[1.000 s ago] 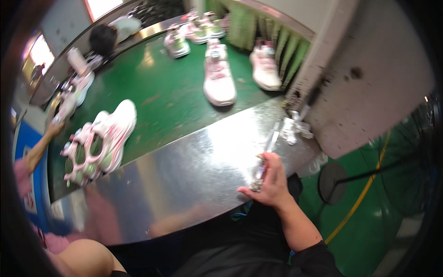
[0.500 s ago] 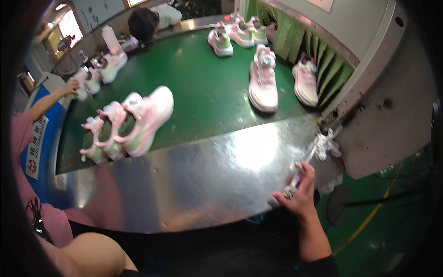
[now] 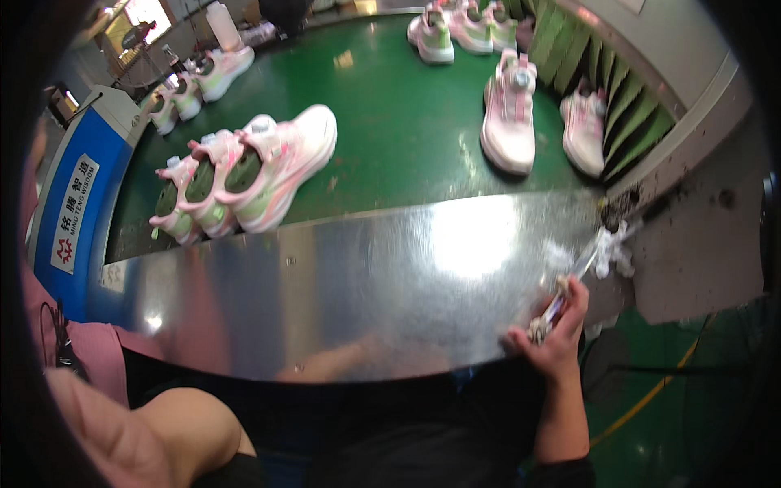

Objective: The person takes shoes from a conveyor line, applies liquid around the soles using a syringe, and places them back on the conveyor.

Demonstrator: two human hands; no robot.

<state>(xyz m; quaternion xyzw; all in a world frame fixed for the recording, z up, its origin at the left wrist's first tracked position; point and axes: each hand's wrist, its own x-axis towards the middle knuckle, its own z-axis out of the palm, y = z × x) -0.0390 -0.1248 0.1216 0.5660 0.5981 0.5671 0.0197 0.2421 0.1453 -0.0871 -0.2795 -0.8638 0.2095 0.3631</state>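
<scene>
Over the right end of the steel ledge (image 3: 374, 301), my right hand (image 3: 561, 329) is closed round a slender tool (image 3: 557, 307) with a pale, rough grip. Its thin end points toward a crumpled white wad (image 3: 612, 250) by the corner post. Very close at the lower left is my left hand (image 3: 110, 427), raised with the forearm bent; its fingers are blurred and partly cut off by the picture's edge. Beyond the ledge, pink-and-white shoes (image 3: 285, 167) with green heels stand in a row on the green belt (image 3: 390, 138).
Two more shoes (image 3: 509, 122) stand near the green strip curtain (image 3: 630, 106) at the right, and several (image 3: 468, 28) farther back. Other shoes (image 3: 220, 75) line the far left beside a white bottle (image 3: 224, 26). A co-worker's pink clothing (image 3: 102, 354) shows at the left.
The whole view has shifted, with the belt and shoes higher in the picture. The co-worker's arm has left the far-left shoes. My left hand has come further into view; the right keeps its hold.
</scene>
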